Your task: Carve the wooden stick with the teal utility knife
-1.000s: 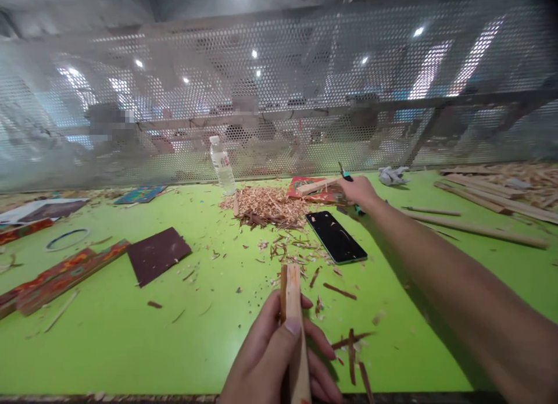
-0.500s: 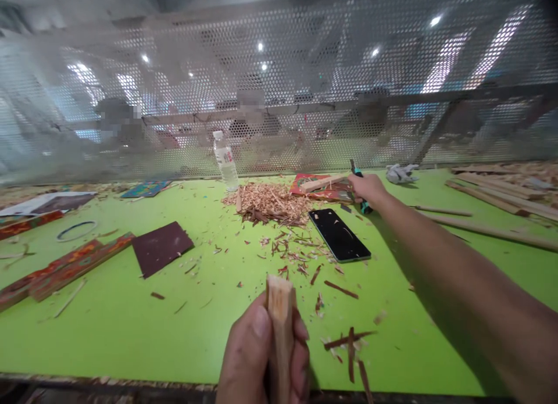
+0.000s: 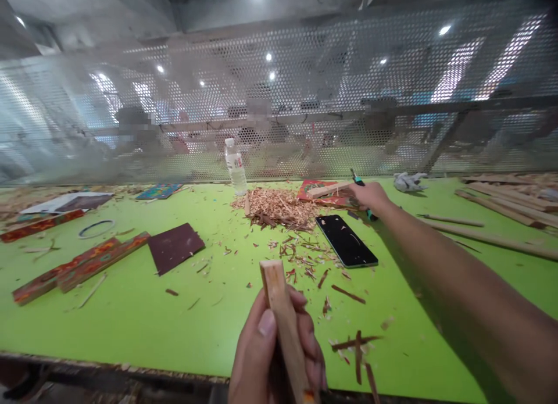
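Observation:
My left hand point(image 3: 261, 346) is closed around a squared wooden stick point(image 3: 285, 322), close to me at the front edge. The stick's pale cut end points up and away, and a patch of orange paint shows low on it. My right arm stretches to the back, where my right hand point(image 3: 372, 197) is wrapped over a slim tool with a teal-and-black handle point(image 3: 358, 181). The tool's working end is too small to make out. Beside those fingers a pale wooden piece point(image 3: 329, 189) rests on a red painted board point(image 3: 307, 186).
A heap of shavings point(image 3: 279, 209) and a water bottle point(image 3: 236, 168) stand before the perforated screen point(image 3: 196, 136). A phone point(image 3: 346, 241) lies below my right hand. Brown sandpaper point(image 3: 176, 248) and painted strips point(image 3: 104, 261) are leftward; wooden sticks point(image 3: 505, 232) and crumpled paper point(image 3: 408, 182) rightward.
The view has tilted up slightly and turned left. My left hand has tipped the stick so its top leans left and more of its length shows. My right hand stays at the tool.

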A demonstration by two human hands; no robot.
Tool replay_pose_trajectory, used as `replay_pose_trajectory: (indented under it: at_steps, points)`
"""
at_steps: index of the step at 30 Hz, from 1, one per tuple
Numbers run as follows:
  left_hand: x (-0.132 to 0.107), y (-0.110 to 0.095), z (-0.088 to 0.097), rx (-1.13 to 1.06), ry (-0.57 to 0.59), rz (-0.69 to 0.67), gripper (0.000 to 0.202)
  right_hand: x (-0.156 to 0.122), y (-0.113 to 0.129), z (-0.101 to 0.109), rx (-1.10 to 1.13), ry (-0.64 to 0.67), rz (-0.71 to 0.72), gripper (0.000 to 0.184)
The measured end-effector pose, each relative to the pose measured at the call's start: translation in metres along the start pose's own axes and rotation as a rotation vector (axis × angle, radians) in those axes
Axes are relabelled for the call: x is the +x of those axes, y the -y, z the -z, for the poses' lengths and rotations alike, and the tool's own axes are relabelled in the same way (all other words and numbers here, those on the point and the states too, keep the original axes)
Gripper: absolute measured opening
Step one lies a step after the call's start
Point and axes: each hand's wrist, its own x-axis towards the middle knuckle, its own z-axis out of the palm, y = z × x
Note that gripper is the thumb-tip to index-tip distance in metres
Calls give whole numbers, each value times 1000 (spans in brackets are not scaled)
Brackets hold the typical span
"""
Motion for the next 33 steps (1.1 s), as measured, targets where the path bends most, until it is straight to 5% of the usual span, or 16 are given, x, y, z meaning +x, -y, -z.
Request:
replay_pose_trajectory:
  at_steps: [6,22,33]
  points:
    - [15,7,9,71,62,-118,38,0,-1,2,15,-12,3,38]
    - [23,11,16,213,12,-108,38,-1,4,-1,-101,0,13,39]
    - [28,10,7,184,-84,-42,39,-49,22,5,-253,-70,327,35]
